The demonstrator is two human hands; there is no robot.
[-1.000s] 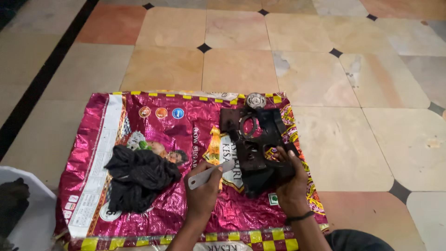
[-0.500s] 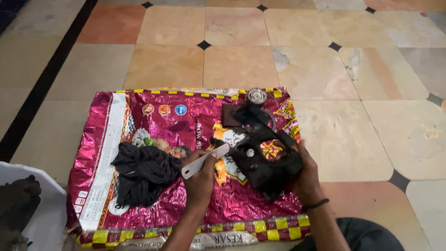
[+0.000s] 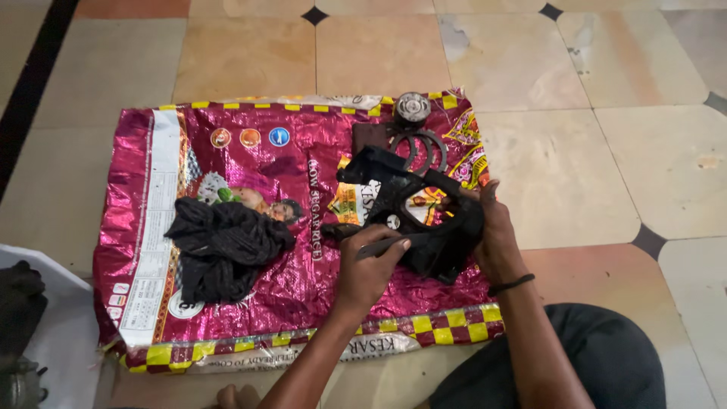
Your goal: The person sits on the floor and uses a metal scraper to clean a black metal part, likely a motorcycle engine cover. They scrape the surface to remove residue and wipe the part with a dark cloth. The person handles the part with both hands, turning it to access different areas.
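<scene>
**On the pink sack: both hands at the black housing**

On the right half of a shiny magenta woven sack [image 3: 250, 151] spread flat over the tiled floor [image 3: 250, 60], a black, greasy, irregular machine housing [image 3: 424, 212] with round openings is held tipped up off the sack. Its long axis runs from upper left to lower right, the narrower end pointing toward the sack's far edge and the bulkier end toward the person.

The right hand [image 3: 492, 238] grips the housing's right side, fingers curled over its rim and the palm behind it. The left hand [image 3: 367, 269] is clenched around a thin grey metal tool [image 3: 382, 246], which lies across the fingers pointing right, its tip against the housing's lower left edge (whether it enters an opening cannot be told).

Just beyond the housing lie two dark metal rings [image 3: 422, 148], overlapping, and past them a round silvery toothed part [image 3: 413, 107] at the sack's far edge. Well apart to the left, a crumpled black cloth [image 3: 223, 246] sits on the sack. At the left border of the view, a white sheet [image 3: 64, 333] carries dark objects too cut off to identify.
</scene>
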